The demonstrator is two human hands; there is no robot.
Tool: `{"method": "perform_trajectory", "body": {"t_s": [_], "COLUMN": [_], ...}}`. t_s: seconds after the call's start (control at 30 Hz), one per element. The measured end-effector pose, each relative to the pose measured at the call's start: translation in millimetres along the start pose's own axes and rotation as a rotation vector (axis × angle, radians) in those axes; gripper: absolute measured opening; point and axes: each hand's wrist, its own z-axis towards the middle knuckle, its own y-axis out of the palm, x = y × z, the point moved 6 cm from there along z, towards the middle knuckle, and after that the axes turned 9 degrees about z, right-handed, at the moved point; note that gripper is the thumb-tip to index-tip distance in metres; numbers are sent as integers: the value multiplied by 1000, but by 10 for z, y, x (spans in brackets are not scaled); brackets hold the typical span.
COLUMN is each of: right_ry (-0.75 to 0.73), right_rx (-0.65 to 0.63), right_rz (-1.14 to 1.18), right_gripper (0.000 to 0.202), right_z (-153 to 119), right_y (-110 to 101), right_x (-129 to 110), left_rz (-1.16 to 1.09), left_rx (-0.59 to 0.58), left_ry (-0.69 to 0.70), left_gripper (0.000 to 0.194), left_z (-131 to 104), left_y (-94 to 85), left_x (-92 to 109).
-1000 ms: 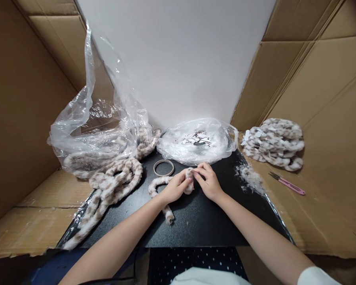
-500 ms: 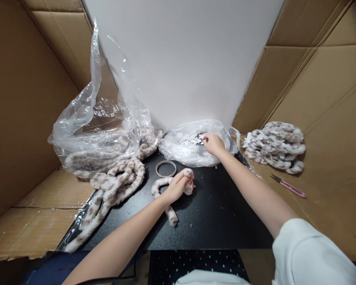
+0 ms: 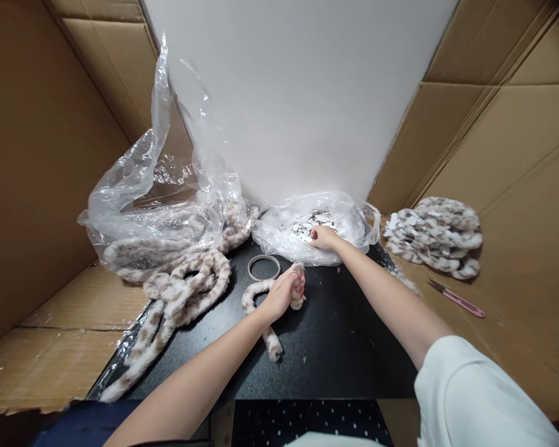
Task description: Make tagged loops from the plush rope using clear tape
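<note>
My left hand [image 3: 282, 295] is closed around a plush strip [image 3: 272, 344], white with brownish patches. One end of the strip sticks out above my fingers; the rest curls behind my wrist onto the black table. Over an open clear plastic bag [image 3: 279, 239], my right hand [image 3: 326, 238] has its fingertips pinched at the near edge of a heap of small white labels with dark marks [image 3: 307, 225]. Whether a label is between those fingertips is too small to make out. A grey ring [image 3: 264, 267], like a tape roll, lies just beyond my left hand.
At the left, more plush strips [image 3: 186, 285] lie tangled, partly under a tall crumpled clear plastic bag [image 3: 121, 186]. A bundle of plush strips with white tags [image 3: 440, 236] and pink-handled thread snips [image 3: 456, 298] rest on cardboard at the right. Cardboard walls [image 3: 517, 143] flank the table [image 3: 345, 347].
My right hand has drawn back slightly toward me and to the left, from over the labels to their near edge. My left hand keeps its hold on the plush strip. The view has shifted slightly.
</note>
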Motion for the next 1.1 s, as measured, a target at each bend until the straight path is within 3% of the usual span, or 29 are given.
{"method": "perform_trajectory", "body": {"t_s": [0.2, 0.33, 0.53, 0.7, 0.87, 1.1], "right_ry": [31, 28, -65, -320, -339, -512], "right_rx": [51, 151, 299, 213, 177, 367], "right_rz": [115, 216, 381, 679, 806, 675], "right_gripper": [23, 18, 20, 18, 14, 3], "right_z": [-113, -173, -445, -1065, -1374, -1560], "right_y": [-142, -330, -622, -430, -203, -165], "right_x": [106, 145, -85, -493, -534, -554], "left_rz": [119, 167, 165, 180, 294, 417], "left_rx": [40, 57, 38, -1, -16, -46], "left_ry": [19, 30, 27, 15, 60, 59], "left_gripper": [43, 46, 54, 54, 54, 48], "left_z": [-1, 2, 4, -2, -21, -42], "left_y": [-48, -63, -47, -12, 5, 10], "left_x": [19, 27, 23, -3, 45, 36]}}
